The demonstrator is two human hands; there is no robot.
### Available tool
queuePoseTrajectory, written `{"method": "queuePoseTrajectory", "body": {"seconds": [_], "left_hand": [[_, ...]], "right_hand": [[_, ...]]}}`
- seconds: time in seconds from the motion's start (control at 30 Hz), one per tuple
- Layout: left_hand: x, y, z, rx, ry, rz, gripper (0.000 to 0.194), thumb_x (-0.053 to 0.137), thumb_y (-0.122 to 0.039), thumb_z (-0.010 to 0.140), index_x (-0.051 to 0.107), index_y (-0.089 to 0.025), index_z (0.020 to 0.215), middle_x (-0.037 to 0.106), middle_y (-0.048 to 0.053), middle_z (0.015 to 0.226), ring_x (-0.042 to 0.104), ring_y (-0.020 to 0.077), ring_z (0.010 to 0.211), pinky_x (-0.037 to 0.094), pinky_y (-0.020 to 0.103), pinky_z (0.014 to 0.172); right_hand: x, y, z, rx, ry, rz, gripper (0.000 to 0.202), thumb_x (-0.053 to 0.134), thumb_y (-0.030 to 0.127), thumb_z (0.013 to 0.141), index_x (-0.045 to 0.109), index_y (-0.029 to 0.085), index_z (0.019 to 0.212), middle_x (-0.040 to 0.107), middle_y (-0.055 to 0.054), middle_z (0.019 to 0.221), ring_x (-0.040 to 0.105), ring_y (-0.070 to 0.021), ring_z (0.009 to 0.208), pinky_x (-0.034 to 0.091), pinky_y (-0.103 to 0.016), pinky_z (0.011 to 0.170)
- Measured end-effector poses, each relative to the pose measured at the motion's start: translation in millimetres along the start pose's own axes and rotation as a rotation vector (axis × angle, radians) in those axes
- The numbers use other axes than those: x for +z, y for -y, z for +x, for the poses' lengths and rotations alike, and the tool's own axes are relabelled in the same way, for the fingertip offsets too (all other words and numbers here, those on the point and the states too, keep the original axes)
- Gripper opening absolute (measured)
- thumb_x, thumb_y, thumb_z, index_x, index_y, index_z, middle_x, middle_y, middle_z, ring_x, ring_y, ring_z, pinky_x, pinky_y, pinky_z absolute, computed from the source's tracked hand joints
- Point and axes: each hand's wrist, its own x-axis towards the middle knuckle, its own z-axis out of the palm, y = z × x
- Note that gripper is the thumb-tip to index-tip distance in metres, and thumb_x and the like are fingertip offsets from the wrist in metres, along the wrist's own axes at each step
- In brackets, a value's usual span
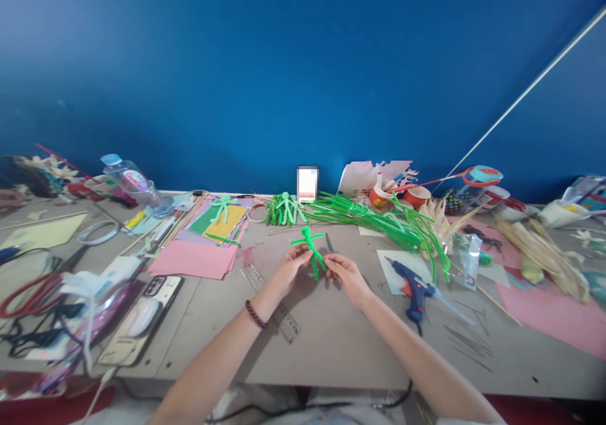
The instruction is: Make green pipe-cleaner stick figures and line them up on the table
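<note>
Pinching left hand [294,266]: thumb and fingers on the green figure [309,242], at its body.
Right hand [346,275]: thumb and fingertips nipping the figure's leg.
Green figure: between both hands, tilted, arms outstretched.
Ruler [287,325]: partly under the left arm [218,355].
Glue gun [417,293]: rightward, on white paper [390,278].

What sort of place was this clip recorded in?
Probably a craft workspace: the table holds a blue glue gun, a bundle of green pipe-cleaner-like stems and a stack of pink paper.
</note>
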Motion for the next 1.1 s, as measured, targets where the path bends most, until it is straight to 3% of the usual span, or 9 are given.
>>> {"method": "queuePoseTrajectory", "body": {"seconds": [0.17, 0.37, 0.57, 0.77, 0.9, 1.1], "left_hand": [[0.8, -1.6, -1.2, -0.002, 0.041, 0.026, 0.031, 0.080, -0.029, 0.058, 0.064, -0.014, 0.080, 0.060, -0.003, 0.061, 0.053, 0.0081, 0.049, 0.044, 0.022, 0.050], [-2.0, 2.6, 0.9, -0.017, 0.010, 0.029, 0.029, 0.081, -0.028, 0.057, 0.064, -0.014, 0.077, 0.063, -0.002, 0.066, 0.054, 0.0074, 0.050, 0.042, 0.020, 0.050], [-0.1, 2.6, -0.2, -0.051, -0.032, 0.136, 0.033, 0.083, -0.031, 0.053, 0.067, -0.015, 0.076, 0.065, -0.001, 0.067, 0.057, 0.0099, 0.055, 0.045, 0.023, 0.056], [2.5, 1.6, -2.4, -0.017, -0.081, 0.200, 0.031, 0.083, -0.036, 0.052, 0.066, -0.014, 0.066, 0.058, -0.003, 0.055, 0.047, 0.0072, 0.048, 0.037, 0.021, 0.048], [1.7, 3.3, -1.3, -0.012, -0.104, 0.179, 0.033, 0.085, -0.035, 0.048, 0.065, -0.014, 0.065, 0.060, -0.002, 0.058, 0.049, 0.0084, 0.049, 0.037, 0.023, 0.049], [4.6, 2.9, -4.2, 0.008, -0.003, 0.139, 0.031, 0.083, -0.036, 0.053, 0.065, -0.014, 0.066, 0.060, -0.002, 0.055, 0.047, 0.0076, 0.045, 0.036, 0.023, 0.049]], "right_hand": [[-0.5, 3.8, -1.3, -0.049, -0.050, -0.144, 0.037, 0.067, 0.049, 0.068, 0.067, 0.017, 0.087, 0.047, 0.005, 0.049, 0.038, -0.0082, 0.044, 0.030, -0.022, 0.044], [0.5, 4.2, -1.5, -0.304, -0.134, -0.316, 0.023, 0.071, 0.040, 0.066, 0.069, 0.021, 0.078, 0.058, -0.002, 0.073, 0.046, -0.0111, 0.055, 0.037, -0.026, 0.052], [0.6, -0.3, -2.2, -0.358, -0.089, -0.339, 0.018, 0.068, 0.041, 0.071, 0.069, 0.023, 0.073, 0.061, -0.005, 0.075, 0.051, -0.0166, 0.062, 0.041, -0.029, 0.057], [2.0, 1.9, -4.7, -0.424, -0.112, -0.486, 0.016, 0.062, 0.038, 0.078, 0.068, 0.023, 0.074, 0.062, -0.006, 0.078, 0.054, -0.0174, 0.064, 0.042, -0.031, 0.059], [3.8, 1.7, -5.0, -0.329, -0.113, -0.370, 0.019, 0.066, 0.041, 0.074, 0.067, 0.022, 0.070, 0.060, -0.004, 0.071, 0.054, -0.0158, 0.059, 0.042, -0.030, 0.055], [5.1, 2.4, -3.2, 0.051, -0.019, 0.108, 0.024, 0.077, 0.039, 0.059, 0.067, 0.018, 0.066, 0.059, 0.001, 0.056, 0.051, -0.0110, 0.052, 0.040, -0.024, 0.050]]}}
